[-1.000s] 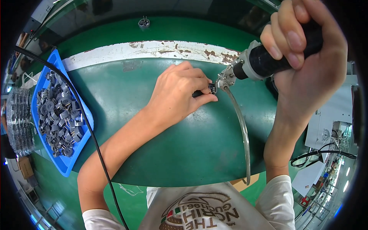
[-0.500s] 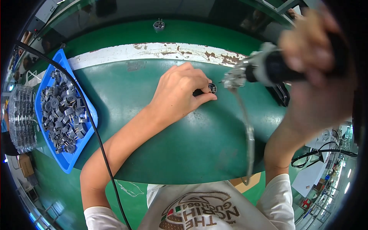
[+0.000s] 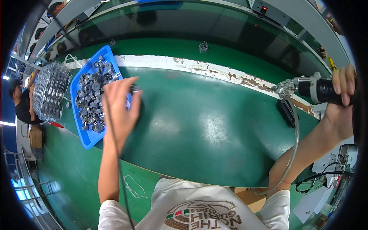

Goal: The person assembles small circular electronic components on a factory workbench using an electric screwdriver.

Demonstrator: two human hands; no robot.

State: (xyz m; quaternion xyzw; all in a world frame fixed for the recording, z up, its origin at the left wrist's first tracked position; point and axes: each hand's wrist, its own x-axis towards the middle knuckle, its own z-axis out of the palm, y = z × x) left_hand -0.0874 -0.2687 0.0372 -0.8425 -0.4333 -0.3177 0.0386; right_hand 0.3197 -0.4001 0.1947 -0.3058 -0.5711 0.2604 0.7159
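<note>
My left hand [image 3: 122, 109] is over the right edge of a blue tray [image 3: 87, 142], slightly blurred. Between its thumb and fingertips a small round grey component [image 3: 134, 89] shows in part. Similar components [image 3: 92, 96], round and grey with metal pins, lie heaped in the tray. At the far right, my right hand [image 3: 343, 86] is closed round the black body of a powered screwdriver [image 3: 326, 90]. The tool lies level, its metal head toward the left, and a clear tube [image 3: 296, 142] hangs from that head.
A black object [image 3: 288, 113] rests below the screwdriver's head. Stacked clear plastic trays [image 3: 51, 94] stand left of the blue tray. A single component [image 3: 203, 47] sits beyond the chipped white strip [image 3: 184, 65]. A dark cable [image 3: 115, 145] passes in front of my left forearm.
My left hand has gone from the middle of the table to the blue tray. My right hand has drawn the screwdriver away to the right. The whole view has shifted.
</note>
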